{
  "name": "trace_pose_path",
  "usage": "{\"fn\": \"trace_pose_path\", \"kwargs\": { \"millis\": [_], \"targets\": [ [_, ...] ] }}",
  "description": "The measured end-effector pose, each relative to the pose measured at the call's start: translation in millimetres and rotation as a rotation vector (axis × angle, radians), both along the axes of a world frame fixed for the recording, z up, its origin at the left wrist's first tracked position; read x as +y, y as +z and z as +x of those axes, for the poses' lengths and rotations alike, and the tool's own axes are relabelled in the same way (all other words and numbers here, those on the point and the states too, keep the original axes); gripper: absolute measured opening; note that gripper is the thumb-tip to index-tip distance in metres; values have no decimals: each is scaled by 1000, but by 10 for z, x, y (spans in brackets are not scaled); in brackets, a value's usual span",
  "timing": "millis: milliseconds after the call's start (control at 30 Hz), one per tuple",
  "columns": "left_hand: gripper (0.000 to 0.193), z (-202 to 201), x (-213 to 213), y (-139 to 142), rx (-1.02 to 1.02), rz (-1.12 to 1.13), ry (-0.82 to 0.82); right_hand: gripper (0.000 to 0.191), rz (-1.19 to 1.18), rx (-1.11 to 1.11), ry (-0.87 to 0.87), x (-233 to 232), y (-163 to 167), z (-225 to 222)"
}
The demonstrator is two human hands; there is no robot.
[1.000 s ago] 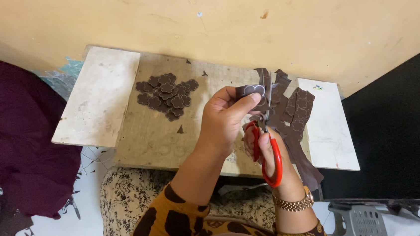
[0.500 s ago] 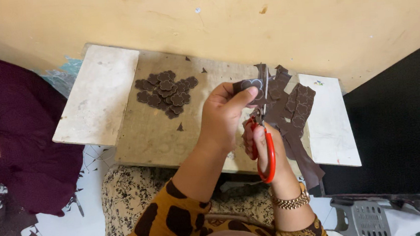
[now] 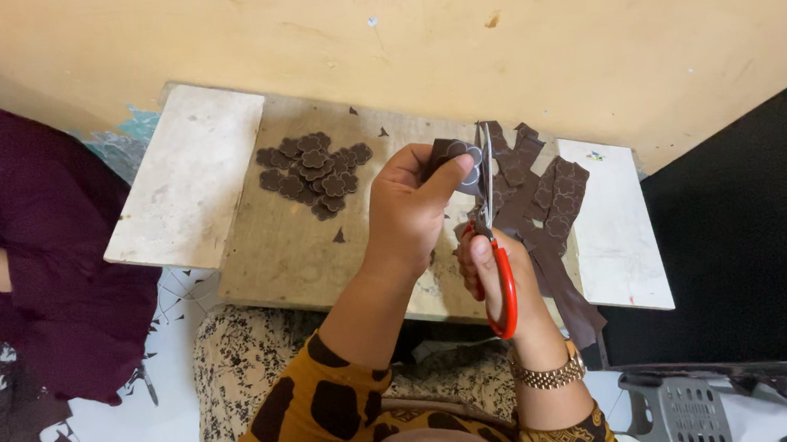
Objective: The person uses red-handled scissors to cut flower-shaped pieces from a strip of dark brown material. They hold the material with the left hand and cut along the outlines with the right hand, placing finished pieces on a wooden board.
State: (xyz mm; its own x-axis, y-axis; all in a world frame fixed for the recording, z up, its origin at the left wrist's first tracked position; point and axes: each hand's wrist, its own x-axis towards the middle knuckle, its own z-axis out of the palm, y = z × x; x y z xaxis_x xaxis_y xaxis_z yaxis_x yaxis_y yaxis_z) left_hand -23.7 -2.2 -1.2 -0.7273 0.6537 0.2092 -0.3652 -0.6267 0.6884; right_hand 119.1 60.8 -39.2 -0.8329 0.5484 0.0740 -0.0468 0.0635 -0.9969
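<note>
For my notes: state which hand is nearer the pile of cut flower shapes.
Left. The left hand sits just right of the pile; the right hand, with scissors, is farther right.

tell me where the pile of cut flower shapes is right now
The pile of cut flower shapes lies on the wooden board, left of the left hand, near the wall.

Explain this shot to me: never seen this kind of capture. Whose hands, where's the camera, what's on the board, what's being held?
No machine here: a person works with bare hands, filmed by one camera on their head looking down. The left hand pinches a small dark brown piece stamped with flower outlines. The right hand works red-handled scissors, blades at that piece. On the wooden board lie a pile of cut-out flower shapes and uncut brown strips. A pale slab sits at the board's left. The maroon sleeve at far left belongs to another person.
</note>
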Motion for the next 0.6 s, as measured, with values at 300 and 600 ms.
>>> {"fn": "trace_pose_path", "kwargs": {
  "millis": [300, 600],
  "targets": [
    [10, -60, -24, -27, 106, 2, -48, 58, 18, 4, 22, 66, -32, 54],
    [11, -75, -22, -42, 76, -29, -18, 60, 9, -20, 36, 31, -25, 46]
  ]
}}
